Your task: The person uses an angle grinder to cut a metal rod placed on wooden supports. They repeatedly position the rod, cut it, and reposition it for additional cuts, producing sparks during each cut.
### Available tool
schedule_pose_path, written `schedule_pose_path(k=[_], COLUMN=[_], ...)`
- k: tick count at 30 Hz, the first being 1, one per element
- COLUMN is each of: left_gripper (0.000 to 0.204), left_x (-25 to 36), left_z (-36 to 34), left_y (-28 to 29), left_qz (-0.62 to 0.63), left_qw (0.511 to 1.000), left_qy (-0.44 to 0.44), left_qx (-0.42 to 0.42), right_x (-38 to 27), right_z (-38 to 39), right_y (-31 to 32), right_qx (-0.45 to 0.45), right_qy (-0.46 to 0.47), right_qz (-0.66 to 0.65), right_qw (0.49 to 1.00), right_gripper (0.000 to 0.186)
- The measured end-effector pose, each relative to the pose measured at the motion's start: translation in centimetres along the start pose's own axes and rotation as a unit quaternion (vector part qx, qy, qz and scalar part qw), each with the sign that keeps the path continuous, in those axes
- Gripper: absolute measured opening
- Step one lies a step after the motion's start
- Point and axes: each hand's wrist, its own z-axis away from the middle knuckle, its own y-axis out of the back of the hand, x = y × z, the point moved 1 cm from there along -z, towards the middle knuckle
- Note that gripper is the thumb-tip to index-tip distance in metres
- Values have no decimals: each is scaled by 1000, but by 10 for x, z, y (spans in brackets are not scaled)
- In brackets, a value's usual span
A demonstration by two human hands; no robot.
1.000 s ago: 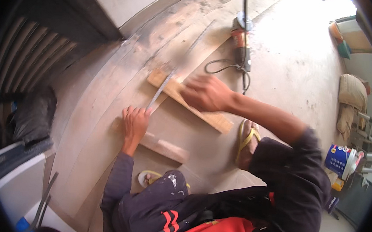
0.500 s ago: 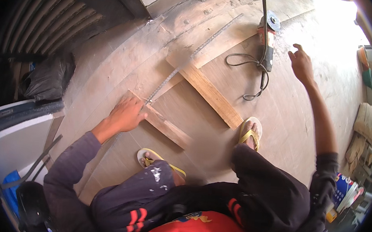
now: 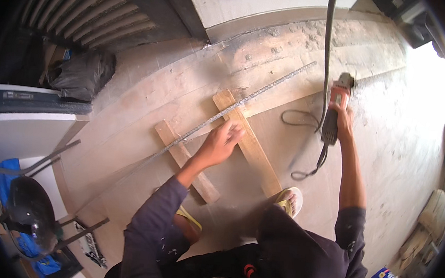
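Observation:
My right hand (image 3: 343, 122) is wrapped round the body of a red and dark angle grinder (image 3: 336, 103), its disc end pointing away from me. My left hand (image 3: 221, 143), loosely curled with fingers apart and slightly blurred, holds nothing; it hovers by the longer wooden plank (image 3: 255, 151). A ribbed steel bar (image 3: 267, 86) lies diagonally across that plank and a shorter wooden piece (image 3: 199, 178). The near left end of the bar is faint against the floor.
The grinder's cord (image 3: 328, 48) runs up from the floor and loops beside the tool. My sandalled foot (image 3: 289, 201) is at the longer plank's near end. A black bag (image 3: 86, 75) and a dark rounded object (image 3: 30, 213) are at left; wooden blocks (image 3: 428, 220) lie at right.
My right hand has reached the grinder and taken hold of it. My left hand has left the bar by the short wood and moved right. The view has shifted.

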Motion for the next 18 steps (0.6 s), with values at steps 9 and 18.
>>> schedule_pose_path(k=[9,18], left_gripper=[62,66], left_x=[69,107], left_z=[-30,27], left_y=[-146,-106], left_qz=[439,171], left_qw=[869,984], left_qy=[-14,-57], left_qx=[-227,1], right_x=[-78,-111], right_z=[153,188], right_y=[-9,-61], right_qx=[-245,-318], right_qy=[94,90], right_qz=[-296,-310], right_qw=[919,891], right_gripper=[68,70])
